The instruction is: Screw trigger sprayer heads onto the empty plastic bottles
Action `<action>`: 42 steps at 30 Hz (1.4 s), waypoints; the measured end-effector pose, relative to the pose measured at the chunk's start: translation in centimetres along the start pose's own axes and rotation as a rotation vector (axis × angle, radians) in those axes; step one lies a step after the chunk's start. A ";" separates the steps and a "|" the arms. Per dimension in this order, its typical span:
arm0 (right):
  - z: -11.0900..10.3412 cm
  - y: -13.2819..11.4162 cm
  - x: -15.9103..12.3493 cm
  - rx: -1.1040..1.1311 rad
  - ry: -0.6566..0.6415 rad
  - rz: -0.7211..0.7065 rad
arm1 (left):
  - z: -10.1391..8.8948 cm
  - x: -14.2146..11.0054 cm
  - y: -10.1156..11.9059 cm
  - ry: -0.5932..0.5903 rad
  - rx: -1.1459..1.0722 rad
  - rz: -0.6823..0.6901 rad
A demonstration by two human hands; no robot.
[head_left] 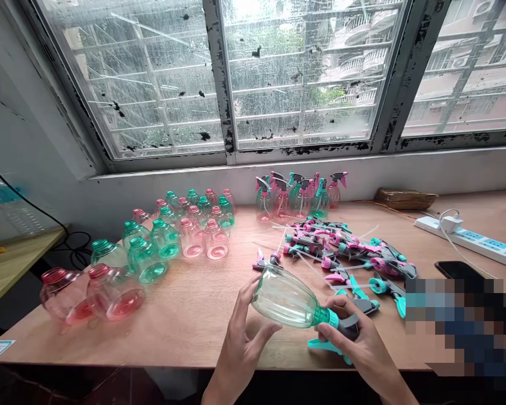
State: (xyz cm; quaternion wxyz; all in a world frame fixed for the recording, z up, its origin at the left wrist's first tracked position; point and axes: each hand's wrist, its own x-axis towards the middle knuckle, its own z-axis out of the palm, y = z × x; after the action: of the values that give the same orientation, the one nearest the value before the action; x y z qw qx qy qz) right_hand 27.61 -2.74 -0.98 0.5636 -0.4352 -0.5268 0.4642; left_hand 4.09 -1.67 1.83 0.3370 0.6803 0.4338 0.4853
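A clear green spray bottle (284, 295) lies tilted in the air near the table's front edge, its neck toward the right. My left hand (241, 340) cups its rounded base, fingers behind and thumb below. With thumb and fingers, my right hand (360, 340) grips the grey and turquoise spray head (348, 326) at the bottle's neck. The turquoise collar sits against the green neck; how tightly it is screwed cannot be seen. Just beyond lies a pile of loose pink, turquoise and grey spray heads (333, 244) with thin clear tubes.
Open pink and green bottles (152, 259) stand in rows on the left. Several bottles with spray heads (299, 197) stand by the wall. A power strip (480, 239), a phone (459, 270) and a wooden block (406, 198) are at right. A blurred patch covers the right edge.
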 end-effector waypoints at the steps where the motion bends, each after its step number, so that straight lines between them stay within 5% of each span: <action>1: 0.0 0.0 0.0 -0.003 -0.005 -0.004 | 0.0 -0.1 0.1 -0.010 0.004 -0.009; 16: -0.1 0.1 0.0 -0.006 -0.029 0.008 | 0.1 0.2 -0.2 0.022 0.013 0.050; 25: 0.3 0.0 0.0 -0.014 -0.034 0.009 | 0.2 -0.2 -0.3 0.032 -0.035 -0.094; 34: 0.1 -0.1 -0.1 0.000 0.003 0.026 | 0.2 0.1 -0.7 0.024 0.029 0.015; 42: 0.1 0.3 0.0 -0.012 0.002 -0.004 | 0.3 -0.1 0.0 0.010 0.025 -0.040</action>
State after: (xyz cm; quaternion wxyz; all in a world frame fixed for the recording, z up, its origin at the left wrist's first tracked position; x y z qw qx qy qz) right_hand 27.45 -2.71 -1.23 0.5625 -0.4381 -0.5299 0.4592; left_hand 4.31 -1.76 1.67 0.3359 0.6732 0.4550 0.4764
